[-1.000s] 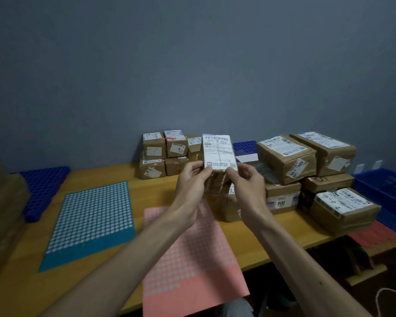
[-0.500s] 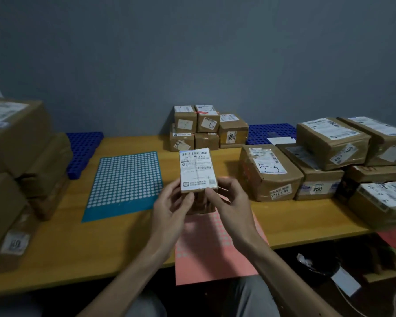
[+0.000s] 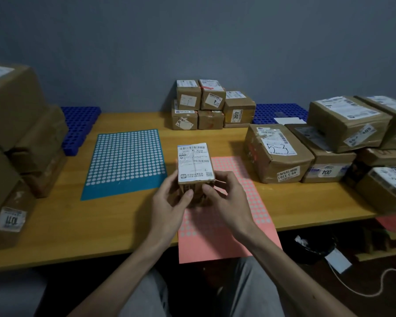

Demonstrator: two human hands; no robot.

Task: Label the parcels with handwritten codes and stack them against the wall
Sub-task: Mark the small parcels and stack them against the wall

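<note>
The small brown cardboard parcel (image 3: 193,164) was held label-up, both grips, left hand (image 3: 169,203) and right hand (image 3: 230,199), curled round its near end; it would best be laid flat before coding.

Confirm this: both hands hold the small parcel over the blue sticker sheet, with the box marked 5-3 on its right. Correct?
Not quite. The head view shows the left hand and right hand holding the small parcel over the pink sticker sheet; the blue sticker sheet lies further left. The box marked 5-3 is on its right.
</note>
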